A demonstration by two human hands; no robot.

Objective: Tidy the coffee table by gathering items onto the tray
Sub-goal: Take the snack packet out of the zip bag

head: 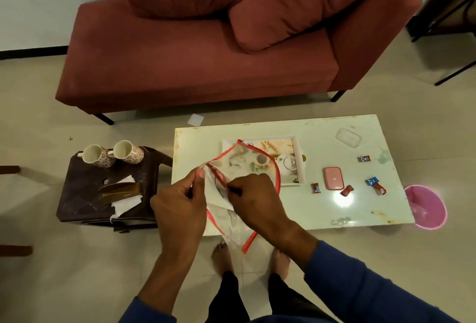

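Tray [300,165] one, candies four (scattered), mugs [96,156] two

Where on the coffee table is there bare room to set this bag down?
Bare patches: the near right corner of the coffee table, below the pink box; the far strip between tray and clear lid. Crowded around the candies.

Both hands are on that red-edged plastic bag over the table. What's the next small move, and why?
Probably pull the bag's mouth open. The left hand and right hand both pinch the red-edged bag at its top edge, held above the tray, while wrapped candies still lie loose on the table.
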